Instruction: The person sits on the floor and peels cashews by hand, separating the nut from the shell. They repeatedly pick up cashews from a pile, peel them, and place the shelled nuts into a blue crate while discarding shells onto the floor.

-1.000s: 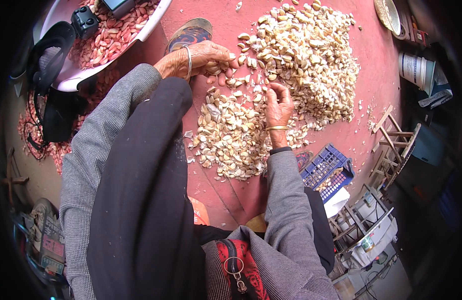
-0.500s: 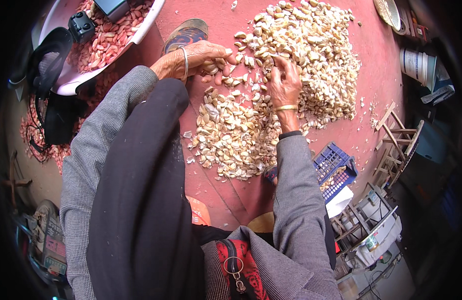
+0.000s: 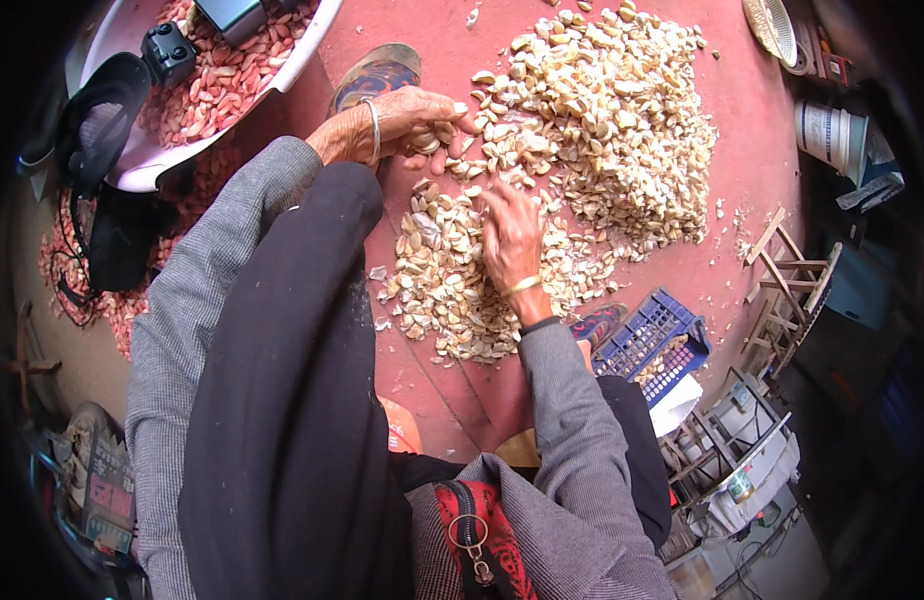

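Pale garlic cloves lie on the red floor in a large heap (image 3: pixel 632 130) at the far right and a smaller heap (image 3: pixel 437 270) nearer to me. My left hand (image 3: pixel 417 125), with a silver bangle at the wrist, is curled palm-up at the far left of the smaller heap. Several garlic cloves (image 3: pixel 432 138) rest in its bent fingers. My right hand (image 3: pixel 514 240), wearing a gold-coloured bangle, is low over the smaller heap. Its fingers are bent and drawn together among the cloves; their tips are partly hidden, so what they hold cannot be made out.
A pale pink basin (image 3: pixel 137 160) of pinkish-red cloves stands at the far left, a black cap (image 3: pixel 107 110) at its edge. More reddish cloves lie below it. On the right are a blue plastic basket (image 3: pixel 647 335), a wooden stool (image 3: pixel 797 270) and a white bucket (image 3: pixel 832 135).
My right hand has come from the large heap toward me and leftward onto the smaller heap. Cloves between the heaps have shifted. My left hand stays nearly in place, still holding cloves.
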The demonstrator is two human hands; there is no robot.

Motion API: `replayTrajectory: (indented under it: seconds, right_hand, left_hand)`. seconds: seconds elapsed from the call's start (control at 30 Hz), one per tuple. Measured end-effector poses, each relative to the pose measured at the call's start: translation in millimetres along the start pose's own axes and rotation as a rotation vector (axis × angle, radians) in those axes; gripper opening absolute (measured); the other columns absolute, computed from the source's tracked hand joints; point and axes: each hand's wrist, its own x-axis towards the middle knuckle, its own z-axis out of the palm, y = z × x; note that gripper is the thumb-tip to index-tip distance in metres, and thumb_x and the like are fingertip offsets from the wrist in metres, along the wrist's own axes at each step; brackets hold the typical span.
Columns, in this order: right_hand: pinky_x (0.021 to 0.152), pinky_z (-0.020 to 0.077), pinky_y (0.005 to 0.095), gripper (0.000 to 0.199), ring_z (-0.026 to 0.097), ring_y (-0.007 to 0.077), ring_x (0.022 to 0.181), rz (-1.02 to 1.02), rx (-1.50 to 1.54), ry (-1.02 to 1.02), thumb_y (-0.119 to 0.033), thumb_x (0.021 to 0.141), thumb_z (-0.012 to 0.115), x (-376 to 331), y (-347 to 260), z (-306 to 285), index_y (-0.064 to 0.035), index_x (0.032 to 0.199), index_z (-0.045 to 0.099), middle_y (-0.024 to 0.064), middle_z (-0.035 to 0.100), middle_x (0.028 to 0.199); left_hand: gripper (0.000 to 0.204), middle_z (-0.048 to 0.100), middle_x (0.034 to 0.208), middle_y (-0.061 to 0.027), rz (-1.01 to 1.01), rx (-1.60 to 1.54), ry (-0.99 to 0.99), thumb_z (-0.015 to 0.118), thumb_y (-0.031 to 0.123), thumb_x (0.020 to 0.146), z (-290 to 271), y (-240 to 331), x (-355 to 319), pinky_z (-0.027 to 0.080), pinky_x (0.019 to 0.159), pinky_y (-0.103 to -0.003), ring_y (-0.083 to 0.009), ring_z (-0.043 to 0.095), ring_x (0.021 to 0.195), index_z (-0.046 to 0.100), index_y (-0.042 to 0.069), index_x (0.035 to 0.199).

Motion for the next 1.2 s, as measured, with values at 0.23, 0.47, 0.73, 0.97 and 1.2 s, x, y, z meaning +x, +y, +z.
replayTrajectory:
  seconds: [0.23, 0.47, 0.73, 0.97, 1.2]
  right_hand:
    - [0.091, 0.0457, 0.0426, 0.036, 0.057, 0.0347, 0.105, -0.058, 0.003, -0.028, 0.0, 0.076, 0.061, -43.9, -5.3, -52.7, -0.0075, 0.111, 0.064, 0.0149, 0.062, 0.112]
    - [0.082, 0.0482, 0.0413, 0.022, 0.06, 0.0339, 0.093, -0.039, -0.059, -0.15, 0.0, 0.083, 0.058, -65.2, -23.2, -132.9, -0.005, 0.103, 0.063, 0.0146, 0.063, 0.095]
    - [0.071, 0.0514, 0.0384, 0.019, 0.065, 0.0338, 0.083, -0.086, -0.01, -0.127, -0.004, 0.088, 0.059, -102.0, -61.7, -213.6, -0.0039, 0.106, 0.064, 0.0171, 0.066, 0.094]
    - [0.071, 0.0533, 0.0303, 0.019, 0.067, 0.0176, 0.079, 0.127, 0.32, 0.186, -0.009, 0.09, 0.058, -161.5, -143.6, -306.0, -0.0027, 0.105, 0.067, 0.0114, 0.07, 0.094]
    - [0.068, 0.0544, 0.0246, 0.024, 0.065, 0.0111, 0.076, 0.024, 1.347, 0.461, -0.014, 0.097, 0.057, -236.6, -203.7, -303.6, -0.0002, 0.117, 0.06, 0.0063, 0.066, 0.092]
  left_hand:
    - [0.04, 0.066, 0.085, -0.0108, 0.064, -0.077, -0.001, 0.053, 0.027, 0.099, 1.2, 7.9, -4.9, 0.042, 0.04, -0.017, -0.0123, 0.064, 0.063, 0.057, -0.007, 0.117]
    - [0.02, 0.062, 0.08, -0.0085, 0.337, -0.597, 0.356, 0.06, 0.014, 0.093, 8.4, 20.2, -70.1, 0.043, 0.043, -0.018, -0.0124, 0.057, 0.056, 0.06, -0.002, 0.106]
    - [0.025, 0.063, 0.087, -0.0081, 0.401, -0.67, 0.364, 0.055, 0.013, 0.093, 18.7, 42.8, -180.8, 0.045, 0.039, -0.021, -0.0129, 0.062, 0.06, 0.057, 0.001, 0.115]
    - [0.018, 0.038, 0.067, 0.0017, 0.403, -0.471, -0.09, 0.053, 0.016, 0.099, 171.2, 155.1, -209.8, 0.027, 0.039, -0.02, -0.0071, 0.032, 0.051, 0.055, 0.0, 0.106]
    - [0.024, 0.043, 0.062, 0.0007, 0.458, 0.176, 0.078, 0.05, 0.024, 0.099, 405.8, 148.5, -190.0, 0.023, 0.029, -0.021, -0.0068, 0.032, 0.04, 0.057, 0.002, 0.105]
